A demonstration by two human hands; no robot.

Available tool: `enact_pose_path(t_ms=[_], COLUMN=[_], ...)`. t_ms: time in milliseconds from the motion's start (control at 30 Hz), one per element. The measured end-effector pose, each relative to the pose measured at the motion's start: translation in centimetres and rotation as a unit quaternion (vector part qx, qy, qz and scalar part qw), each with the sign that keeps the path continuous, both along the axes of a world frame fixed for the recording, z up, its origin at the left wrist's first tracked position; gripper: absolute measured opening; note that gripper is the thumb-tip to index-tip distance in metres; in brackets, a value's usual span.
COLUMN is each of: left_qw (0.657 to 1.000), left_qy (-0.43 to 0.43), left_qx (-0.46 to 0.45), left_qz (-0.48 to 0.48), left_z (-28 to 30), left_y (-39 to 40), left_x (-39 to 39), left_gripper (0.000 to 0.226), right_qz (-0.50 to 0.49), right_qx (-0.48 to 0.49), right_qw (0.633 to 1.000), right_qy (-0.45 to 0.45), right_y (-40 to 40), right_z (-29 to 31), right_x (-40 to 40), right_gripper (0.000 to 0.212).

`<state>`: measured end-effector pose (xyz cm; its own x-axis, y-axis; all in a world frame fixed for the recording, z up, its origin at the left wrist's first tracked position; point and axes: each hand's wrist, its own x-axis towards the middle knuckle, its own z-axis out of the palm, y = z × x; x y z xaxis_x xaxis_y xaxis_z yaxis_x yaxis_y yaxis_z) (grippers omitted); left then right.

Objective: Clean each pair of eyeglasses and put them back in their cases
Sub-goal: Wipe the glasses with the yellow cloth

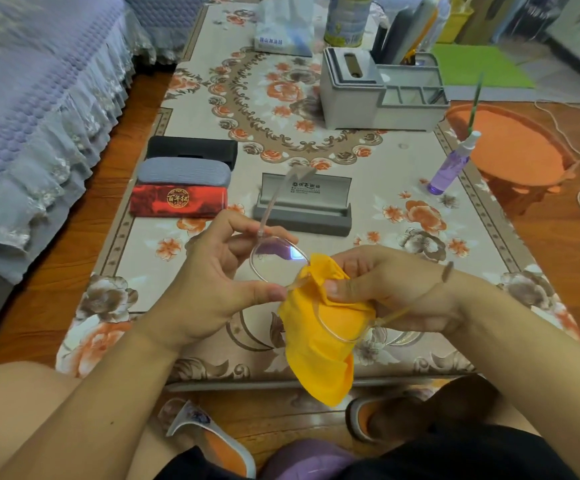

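- Our left hand (pixel 212 271) pinches the clear-framed eyeglasses (pixel 281 261) above the table's near edge; our right hand (pixel 396 289) pinches the yellow cloth (pixel 319 341) over one lens.
- Beyond, the grey case (pixel 302 206) stands open; nothing shows inside.
- Left of it, the black case (pixel 191 148), grey-blue case (pixel 182 174) and red case (pixel 177 200) lie closed.

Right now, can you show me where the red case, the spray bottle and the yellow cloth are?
red case (pixel 177 201): head view, on the gold round emblem on its lid.
spray bottle (pixel 449 169): head view, on its purple body.
yellow cloth (pixel 319 358): head view, on the hanging lower part.
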<state>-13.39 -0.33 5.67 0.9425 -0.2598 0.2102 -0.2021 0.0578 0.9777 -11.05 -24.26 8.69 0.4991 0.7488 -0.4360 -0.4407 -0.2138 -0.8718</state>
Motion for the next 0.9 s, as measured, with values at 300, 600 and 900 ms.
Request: enact_pose_path(t_ms=[300, 600, 900], left_qw=[1.000, 0.999, 0.997], left_qy=[0.009, 0.036, 0.005], left_qx=[-0.008, -0.019, 0.082], left_qz=[-0.015, -0.011, 0.002], left_z=[-0.4, -0.2, -0.7], left_y=[-0.6, -0.8, -0.7], left_x=[-0.4, -0.4, -0.5], left_gripper=[0.061, 0.057, 0.063], right_qz=[0.007, 0.027, 0.035], right_qx=[-0.007, -0.031, -0.192], right_qw=[1.000, 0.996, 0.965], right_qy=[0.024, -0.085, -0.176], right_y=[-0.7, 0.6, 1.5], right_z=[0.1, 1.4, 1.0], right_x=[0.2, 0.3, -0.6], right_gripper=[0.019, 0.020, 0.017])
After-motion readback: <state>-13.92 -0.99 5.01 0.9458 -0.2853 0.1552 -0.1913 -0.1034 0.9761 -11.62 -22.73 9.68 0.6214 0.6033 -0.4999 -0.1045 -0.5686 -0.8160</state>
